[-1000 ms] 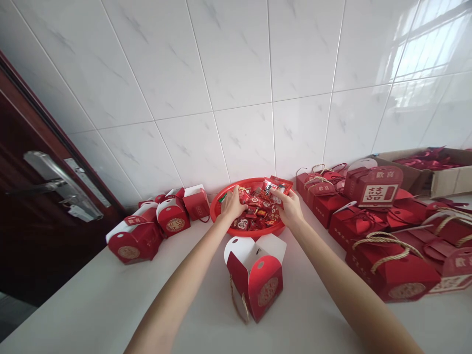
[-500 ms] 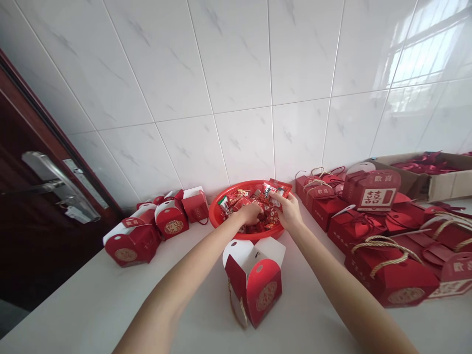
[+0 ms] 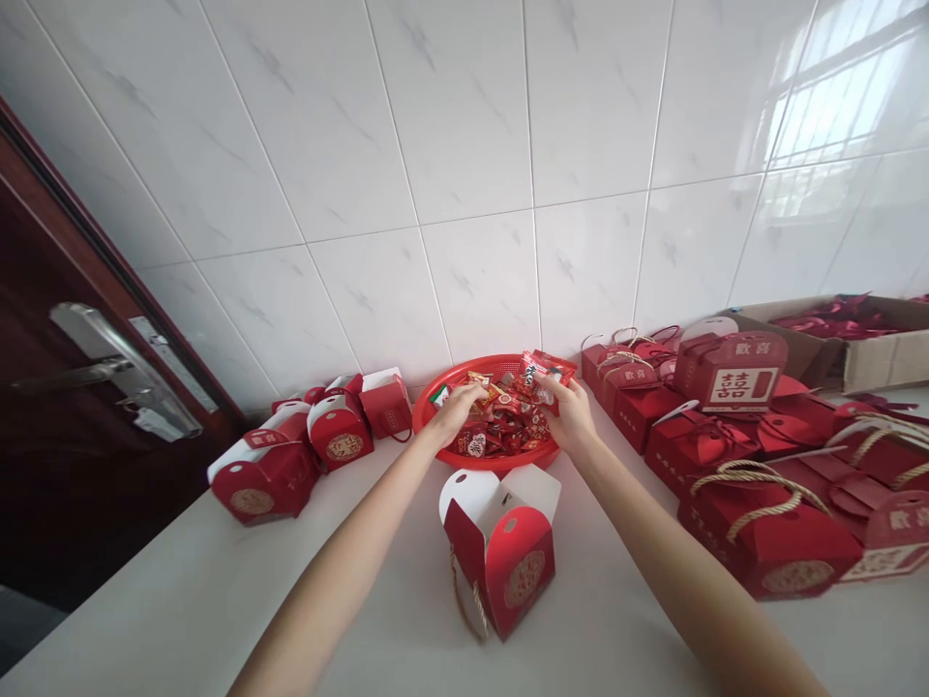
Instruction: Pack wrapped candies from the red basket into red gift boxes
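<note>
A red plastic basket [image 3: 488,465] full of wrapped candies [image 3: 508,426] stands against the wall. My left hand [image 3: 459,411] is over its left part, fingers pinched at the candies; what they grip, if anything, is too small to make out. Over the basket's right side, my right hand [image 3: 567,407] is closed on red candy packets [image 3: 541,370]. In front of the basket stands an open red box [image 3: 500,552] with white inner flaps raised and a rope handle hanging at its left side. Neither hand touches this box.
Several red boxes [image 3: 338,431] stand to the left, near a dark door [image 3: 87,387] with a metal handle. On the right are many closed red boxes [image 3: 769,532], some with rope handles. Behind them a cardboard box [image 3: 885,358] holds dark red ribbons.
My left hand has moved from the middle of the basket to its left part and slightly up. My right hand stays nearly in place with the red packets.
</note>
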### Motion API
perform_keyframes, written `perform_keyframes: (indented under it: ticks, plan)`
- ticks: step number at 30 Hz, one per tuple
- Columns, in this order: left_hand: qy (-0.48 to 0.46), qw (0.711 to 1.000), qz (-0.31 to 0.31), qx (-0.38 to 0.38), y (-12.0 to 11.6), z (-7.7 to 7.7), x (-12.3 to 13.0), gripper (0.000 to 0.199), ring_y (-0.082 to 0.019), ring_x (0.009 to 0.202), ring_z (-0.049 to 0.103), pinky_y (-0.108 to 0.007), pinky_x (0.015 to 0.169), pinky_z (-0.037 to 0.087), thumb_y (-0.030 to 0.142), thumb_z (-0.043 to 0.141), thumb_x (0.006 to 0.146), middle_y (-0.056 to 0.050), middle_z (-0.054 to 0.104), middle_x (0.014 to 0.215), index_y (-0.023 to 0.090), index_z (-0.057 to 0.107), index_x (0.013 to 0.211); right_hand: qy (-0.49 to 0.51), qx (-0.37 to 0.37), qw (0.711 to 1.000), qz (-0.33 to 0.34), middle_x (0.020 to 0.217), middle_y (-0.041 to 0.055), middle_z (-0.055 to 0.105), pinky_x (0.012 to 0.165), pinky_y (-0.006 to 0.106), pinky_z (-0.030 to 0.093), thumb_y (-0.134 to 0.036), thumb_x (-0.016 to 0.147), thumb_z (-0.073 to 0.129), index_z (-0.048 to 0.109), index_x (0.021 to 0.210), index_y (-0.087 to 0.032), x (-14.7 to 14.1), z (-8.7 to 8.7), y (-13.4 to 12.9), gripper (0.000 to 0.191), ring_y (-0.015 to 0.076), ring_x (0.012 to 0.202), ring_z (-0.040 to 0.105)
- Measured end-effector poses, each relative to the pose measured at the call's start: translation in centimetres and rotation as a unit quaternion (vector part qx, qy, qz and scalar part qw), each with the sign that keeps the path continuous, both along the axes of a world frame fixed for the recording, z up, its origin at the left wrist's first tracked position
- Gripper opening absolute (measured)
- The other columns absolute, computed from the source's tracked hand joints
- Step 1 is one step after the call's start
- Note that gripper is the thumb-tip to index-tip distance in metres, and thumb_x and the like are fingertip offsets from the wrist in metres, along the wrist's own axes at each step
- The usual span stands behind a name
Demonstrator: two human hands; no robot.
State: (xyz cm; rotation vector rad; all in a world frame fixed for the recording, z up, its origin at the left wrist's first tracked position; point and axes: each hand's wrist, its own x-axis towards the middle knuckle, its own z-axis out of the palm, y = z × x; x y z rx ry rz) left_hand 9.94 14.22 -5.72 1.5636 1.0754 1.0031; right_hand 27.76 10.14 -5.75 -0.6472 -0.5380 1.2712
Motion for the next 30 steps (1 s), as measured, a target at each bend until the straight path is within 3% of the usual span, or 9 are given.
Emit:
perform_keyframes:
  ticks: [8,11,15,18,22,26,30]
  plan:
    - [-0.015,0.995,-0.082,-0.055,-3.8,2.1,-0.5,0.03,-0.017,0.079,0.063,-0.03,0.075,0.053,0.036,0.082,0.065,-0.004,0.068,0.083,0.015,0.071,0.083,-0.002,0.016,1.0,0.01,0.075,-0.0003,0.073,0.053,0.023,0.049,-0.025,0.046,0.087,0.066,0.074,-0.019,0.0,-0.3,0.2,0.035,0.017,0.069,0.067]
    - [0.043,0.984,-0.164,-0.061,-5.7,3.5,-1.3,0.037,-0.016,0.079,0.064,-0.028,0.072,0.052,0.034,0.084,0.068,-0.005,0.071,0.089,0.015,0.072,0.098,-0.01,0.02,1.0,0.009,0.072,-0.0006,0.072,0.055,0.026,0.051,-0.027,0.047,0.087,0.065,0.073,-0.02,0.0,-0.3,0.3,0.035,0.0189,0.068,0.068]
    - [0.19,0.947,-0.251,-0.067,-7.9,4.7,-2.3,0.043,-0.018,0.081,0.069,-0.031,0.076,0.053,0.033,0.084,0.07,-0.005,0.074,0.088,0.017,0.07,0.108,-0.019,0.018,1.0,0.011,0.072,-0.0012,0.072,0.056,0.026,0.051,-0.026,0.047,0.087,0.064,0.074,-0.019,0.1,-0.3,0.2,0.036,0.0189,0.07,0.068]
    - [0.274,0.941,-0.198,0.02,-9.2,5.0,-2.7,0.044,-0.022,0.095,0.068,-0.034,0.086,0.053,0.035,0.078,0.076,-0.007,0.075,0.103,0.02,0.071,0.116,-0.035,0.025,0.999,0.02,0.075,-0.0009,0.072,0.056,0.025,0.05,-0.027,0.048,0.088,0.065,0.077,-0.019,0.2,-0.4,0.2,0.038,0.0187,0.072,0.068]
    - [0.349,0.925,-0.091,0.115,-11.2,4.8,-3.2,0.027,-0.024,0.101,0.066,-0.034,0.089,0.051,0.042,0.066,0.085,-0.006,0.07,0.11,0.024,0.077,0.101,-0.068,0.042,0.995,0.065,0.075,-0.0008,0.071,0.059,0.026,0.05,-0.029,0.049,0.09,0.065,0.077,-0.019,0.5,-0.4,0.1,0.039,0.0181,0.072,0.067]
    - [0.401,0.91,-0.034,0.097,-13.3,4.3,-4.1,0.028,-0.023,0.095,0.066,-0.031,0.081,0.052,0.047,0.06,0.087,-0.004,0.07,0.103,0.027,0.079,0.093,-0.148,0.09,0.972,0.158,0.076,-0.0006,0.071,0.065,0.028,0.053,-0.031,0.053,0.091,0.066,0.08,-0.019,1.2,0.6,-0.8,0.038,0.0173,0.072,0.067]
    - [0.375,0.926,-0.038,0.034,-14.2,3.8,-4.7,0.033,-0.025,0.093,0.068,-0.03,0.078,0.053,0.041,0.062,0.083,-0.006,0.074,0.112,0.022,0.078,0.106,-0.276,0.207,0.9,0.266,0.085,0.0008,0.073,0.076,0.032,0.054,-0.029,0.06,0.088,0.07,0.092,-0.018,1.8,2.5,-2.6,0.038,0.0187,0.08,0.068]
